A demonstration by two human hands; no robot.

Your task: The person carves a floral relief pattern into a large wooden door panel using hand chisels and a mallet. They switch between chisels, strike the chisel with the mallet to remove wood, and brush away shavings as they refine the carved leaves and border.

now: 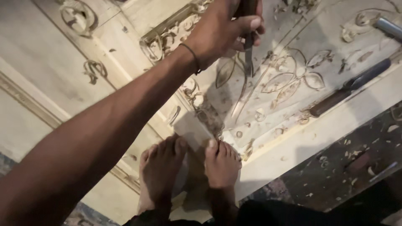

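While its dark blade points straight down onto the carved wooden panel point(293, 50), the chisel point(248, 56) stands nearly upright, its tip touching the wood just beside a carved leaf outline and left of the flower-shaped relief point(293, 77). Its handle disappears upward into the left hand point(222, 31), which sits directly above the blade and is clamped around the tool, thumb pressed along the front and fingers curled behind. That hand's arm comes in from the lower left corner and runs diagonally up across the view, nearly straight, with a thin dark band point(193, 56) around the wrist. Only one hand shows; the right one is out of view.

Around the blade the pale panel is strewn with curled wood shavings point(259, 115). Scrollwork carving point(167, 37) runs along a raised border to the left of the hand. To the right, well apart from the held tool, a second chisel point(347, 88) with a brown handle lies flat near the panel's edge, and a metal cylinder end point(387, 27) shows at the upper right. Below, the person's two bare feet point(190, 167) rest on the panel's lower part, toes pointing toward the carving. Beyond the panel's right edge lies a dark floor point(347, 167) dotted with chips.
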